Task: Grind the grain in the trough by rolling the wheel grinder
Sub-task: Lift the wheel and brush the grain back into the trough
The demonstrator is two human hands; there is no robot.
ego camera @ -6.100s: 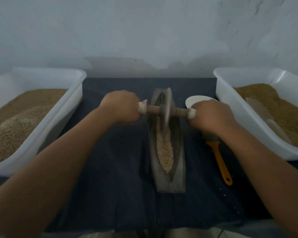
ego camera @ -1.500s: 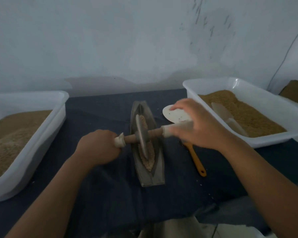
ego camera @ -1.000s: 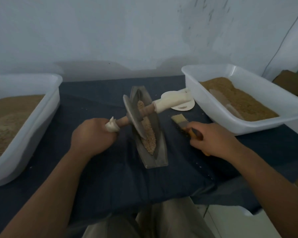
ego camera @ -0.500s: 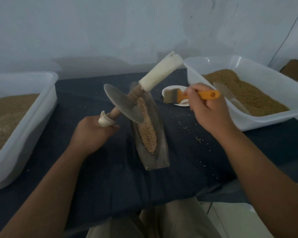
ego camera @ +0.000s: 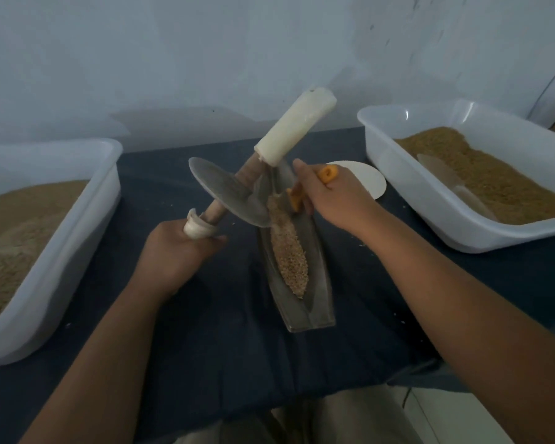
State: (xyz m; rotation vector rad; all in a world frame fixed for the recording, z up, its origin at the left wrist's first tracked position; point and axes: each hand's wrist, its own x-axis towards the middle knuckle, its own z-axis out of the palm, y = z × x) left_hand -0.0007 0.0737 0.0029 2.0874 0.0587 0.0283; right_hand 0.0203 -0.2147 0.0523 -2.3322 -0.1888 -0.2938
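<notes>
A grey boat-shaped trough (ego camera: 314,302) lies on the dark cloth with a strip of tan grain (ego camera: 289,254) along its groove. My left hand (ego camera: 177,251) grips the near handle of the wheel grinder (ego camera: 228,195), which is tilted up and leftward; its metal disc hangs over the trough's far end and its white far handle points up. My right hand (ego camera: 330,195) holds an orange-handled brush (ego camera: 297,197) whose head is down in the trough's far part, beside the disc. The bristles are mostly hidden.
A white tub of grain (ego camera: 77,219) stands at the left. Another white tub (ego camera: 407,200) at the right holds grain and a scoop (ego camera: 452,184). A small white dish (ego camera: 370,179) sits behind my right hand. Loose grains dot the dark cloth (ego camera: 231,347).
My right hand let go of the grinder handle, picked up the brush and has now lowered it into the trough. My left hand tilted the grinder up out of the groove.
</notes>
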